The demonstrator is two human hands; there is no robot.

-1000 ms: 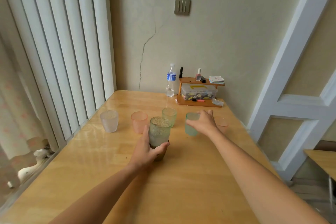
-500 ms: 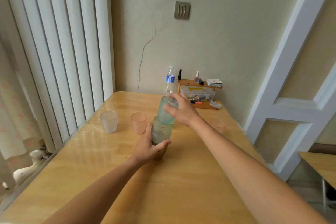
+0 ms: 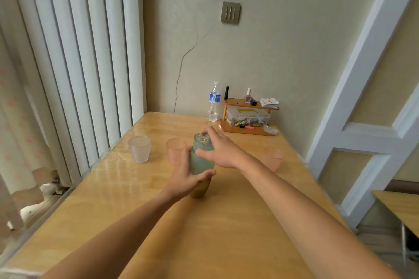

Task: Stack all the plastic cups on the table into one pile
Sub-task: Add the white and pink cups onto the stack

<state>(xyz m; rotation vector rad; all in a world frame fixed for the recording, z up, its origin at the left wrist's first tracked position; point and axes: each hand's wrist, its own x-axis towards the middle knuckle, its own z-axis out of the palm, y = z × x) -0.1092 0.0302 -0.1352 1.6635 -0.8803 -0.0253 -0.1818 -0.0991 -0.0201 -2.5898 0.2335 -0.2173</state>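
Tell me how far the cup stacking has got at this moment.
Partly done. A pile of nested cups stands mid-table, steadied low by the left hand. The right hand holds the blue-green top cup, apparently seating it. Still loose: the clear cup, an orange cup beside the pile, and another orange cup at right.

The wooden table (image 3: pixel 226 233) carries a cup stack (image 3: pixel 200 165) and 3 loose cups. A water bottle (image 3: pixel 213 102) and small shelf (image 3: pixel 247 129) stand at its far edge.

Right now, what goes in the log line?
left hand: holds stack | right hand: seating top cup | loose: clear cup, two pink cups
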